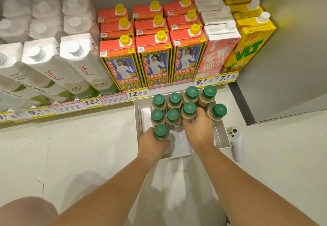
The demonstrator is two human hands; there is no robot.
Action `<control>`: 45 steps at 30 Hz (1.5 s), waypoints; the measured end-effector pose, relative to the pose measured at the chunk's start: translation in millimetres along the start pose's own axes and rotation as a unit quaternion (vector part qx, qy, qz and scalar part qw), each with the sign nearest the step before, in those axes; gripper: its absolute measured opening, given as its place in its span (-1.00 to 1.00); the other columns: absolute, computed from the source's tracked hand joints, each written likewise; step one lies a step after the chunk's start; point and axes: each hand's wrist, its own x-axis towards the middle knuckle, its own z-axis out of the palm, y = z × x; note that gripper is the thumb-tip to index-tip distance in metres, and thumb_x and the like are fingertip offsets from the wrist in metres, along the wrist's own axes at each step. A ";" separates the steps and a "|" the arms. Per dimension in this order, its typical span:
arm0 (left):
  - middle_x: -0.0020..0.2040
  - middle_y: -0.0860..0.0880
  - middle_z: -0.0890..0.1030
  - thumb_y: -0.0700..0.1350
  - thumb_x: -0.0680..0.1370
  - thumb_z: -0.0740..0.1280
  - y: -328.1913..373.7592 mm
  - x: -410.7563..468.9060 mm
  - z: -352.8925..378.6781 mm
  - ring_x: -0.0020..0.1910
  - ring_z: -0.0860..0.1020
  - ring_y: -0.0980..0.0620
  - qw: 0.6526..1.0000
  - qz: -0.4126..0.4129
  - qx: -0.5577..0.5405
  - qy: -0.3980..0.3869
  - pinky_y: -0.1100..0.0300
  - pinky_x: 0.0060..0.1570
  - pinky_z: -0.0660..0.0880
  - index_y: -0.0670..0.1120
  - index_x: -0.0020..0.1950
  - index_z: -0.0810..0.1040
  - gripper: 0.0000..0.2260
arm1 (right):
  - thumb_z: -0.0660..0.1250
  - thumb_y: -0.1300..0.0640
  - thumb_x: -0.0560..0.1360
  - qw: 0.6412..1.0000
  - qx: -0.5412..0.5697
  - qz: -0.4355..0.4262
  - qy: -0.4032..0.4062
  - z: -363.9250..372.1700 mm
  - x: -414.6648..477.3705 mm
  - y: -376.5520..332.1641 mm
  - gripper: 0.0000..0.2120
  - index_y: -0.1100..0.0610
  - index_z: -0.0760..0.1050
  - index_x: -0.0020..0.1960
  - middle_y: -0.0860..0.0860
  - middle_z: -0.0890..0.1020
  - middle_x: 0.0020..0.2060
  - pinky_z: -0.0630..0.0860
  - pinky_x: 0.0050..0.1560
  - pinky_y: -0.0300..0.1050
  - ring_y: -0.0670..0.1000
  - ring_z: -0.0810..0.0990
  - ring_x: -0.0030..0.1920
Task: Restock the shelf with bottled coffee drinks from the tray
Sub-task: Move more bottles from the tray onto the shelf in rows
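Observation:
A white tray (223,137) sits on the pale floor below the shelf. Several bottled coffee drinks with green caps stand upright in it, filling its far half. My left hand (151,143) is wrapped around the nearest bottle (161,131) at the tray's front left. My right hand (199,128) grips a bottle (189,109) in the middle row, fingers closed around its body. The shelf (113,100) just above the tray holds rows of cartons, with price tags along its edge.
White coconut water cartons (74,61) stand on the left, red cartons (154,61) in the middle, a pink carton (215,55) and a yellow carton (247,48) on the right. A white controller (236,142) lies on the floor right of the tray. A grey wall (283,66) rises at right.

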 end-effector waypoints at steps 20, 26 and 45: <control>-0.12 0.09 0.66 0.09 0.32 0.48 188.1 -84.8 -198.7 -0.12 0.60 0.13 0.941 0.306 -0.129 0.067 0.18 -0.12 0.54 0.10 -0.08 0.62 -0.78 | 0.53 0.03 0.30 0.980 0.045 -0.160 0.106 -165.2 -52.6 -221.0 -0.70 -0.04 0.46 -0.08 -0.19 0.60 -0.26 0.45 -0.27 -0.22 -0.21 0.57 -0.23; -0.24 0.03 0.64 0.15 0.27 0.46 302.1 -118.5 -277.6 -0.19 0.60 0.05 0.896 0.397 -0.162 0.114 0.11 -0.18 0.52 0.02 -0.22 0.63 -0.77 | 0.52 -0.04 0.26 0.959 0.055 -0.229 0.159 -245.7 -46.2 -336.3 -0.69 0.03 0.50 -0.10 -0.13 0.65 -0.28 0.55 -0.22 -0.09 -0.15 0.61 -0.23; -0.20 0.20 0.48 0.09 0.38 0.52 573.8 -142.8 -393.4 -0.23 0.43 0.30 0.862 0.397 -0.173 0.263 0.22 -0.21 0.43 0.00 0.01 0.44 -0.64 | 0.43 -0.07 0.28 0.922 0.058 -0.340 0.178 -429.9 73.5 -551.7 -0.67 0.04 0.48 -0.04 -0.03 0.62 -0.18 0.63 -0.21 0.05 0.00 0.61 -0.23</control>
